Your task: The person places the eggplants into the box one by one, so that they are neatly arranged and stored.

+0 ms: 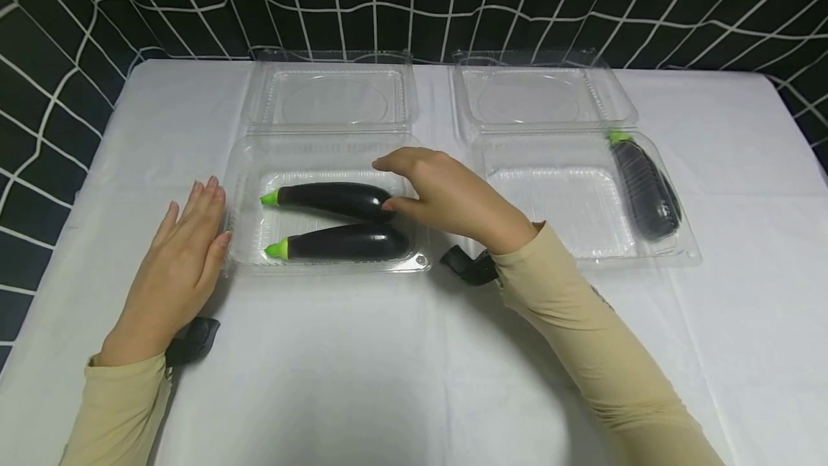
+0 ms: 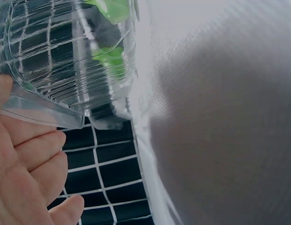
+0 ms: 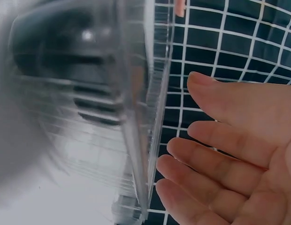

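Observation:
A clear plastic clamshell container [image 1: 291, 157] stands on the left with its lid folded back. Two dark eggplants [image 1: 349, 243] with green stem ends lie side by side in it, stems pointing left. My left hand [image 1: 184, 265] lies along the container's left edge, fingers straight; in the left wrist view the fingers [image 2: 42, 150] are right at the plastic rim. Over the container's right end hovers my right hand [image 1: 446, 193], thumb close to the blunt end of the upper eggplant [image 1: 323, 197]. The right wrist view shows its fingers [image 3: 220, 164] extended, holding nothing.
A second clear container [image 1: 556, 200], its lid also laid back, sits to the right with one eggplant [image 1: 647, 193] along its right side. White cloth [image 1: 336, 365] covers the table. A white net [image 1: 414, 13] over dark backing borders the back and left.

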`<state>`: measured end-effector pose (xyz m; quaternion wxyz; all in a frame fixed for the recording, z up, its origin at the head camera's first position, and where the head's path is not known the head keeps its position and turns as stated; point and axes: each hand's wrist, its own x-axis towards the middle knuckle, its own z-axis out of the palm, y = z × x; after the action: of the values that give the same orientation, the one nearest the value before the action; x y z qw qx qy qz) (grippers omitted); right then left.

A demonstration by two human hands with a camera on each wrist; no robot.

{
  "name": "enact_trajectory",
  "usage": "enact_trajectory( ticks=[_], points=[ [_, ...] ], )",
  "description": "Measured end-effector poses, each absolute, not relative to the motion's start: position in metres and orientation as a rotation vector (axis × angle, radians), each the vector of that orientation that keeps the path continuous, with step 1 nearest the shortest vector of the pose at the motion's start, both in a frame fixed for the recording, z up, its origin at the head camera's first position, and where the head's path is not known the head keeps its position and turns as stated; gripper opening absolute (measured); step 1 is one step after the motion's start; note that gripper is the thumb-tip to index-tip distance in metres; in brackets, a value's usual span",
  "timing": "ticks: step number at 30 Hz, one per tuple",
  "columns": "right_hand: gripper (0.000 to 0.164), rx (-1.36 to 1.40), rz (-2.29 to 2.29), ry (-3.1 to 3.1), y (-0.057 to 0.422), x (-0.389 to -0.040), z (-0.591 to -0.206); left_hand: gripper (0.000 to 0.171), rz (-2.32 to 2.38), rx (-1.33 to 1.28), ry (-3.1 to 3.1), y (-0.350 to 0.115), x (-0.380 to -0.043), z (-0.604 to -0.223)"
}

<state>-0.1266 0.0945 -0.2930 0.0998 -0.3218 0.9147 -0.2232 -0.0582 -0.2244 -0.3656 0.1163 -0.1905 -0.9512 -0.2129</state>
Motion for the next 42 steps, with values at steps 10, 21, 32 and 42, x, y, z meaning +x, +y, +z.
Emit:
enact_trajectory(
  ticks=[10,21,32,42],
  points=[
    [0.044,-0.904,-0.760,2.737,0.108,-0.133,-0.284,0.053,-0.624,-0.559,-2.778,-0.224,-0.058,-0.366],
    [0.033,-0.739,-0.974,2.767,0.132,-0.162,-0.273,0.052,-0.789,-0.514,-2.739,-0.224,-0.059,-0.365],
    [0.027,-0.625,-1.011,2.778,0.141,-0.201,-0.273,0.040,-1.312,-0.200,-2.693,-0.245,-0.082,-0.343],
    [0.032,-0.479,-1.064,2.612,0.139,-0.232,-0.281,0.061,-1.780,0.010,-2.907,-0.266,-0.158,-0.324]
  ],
)
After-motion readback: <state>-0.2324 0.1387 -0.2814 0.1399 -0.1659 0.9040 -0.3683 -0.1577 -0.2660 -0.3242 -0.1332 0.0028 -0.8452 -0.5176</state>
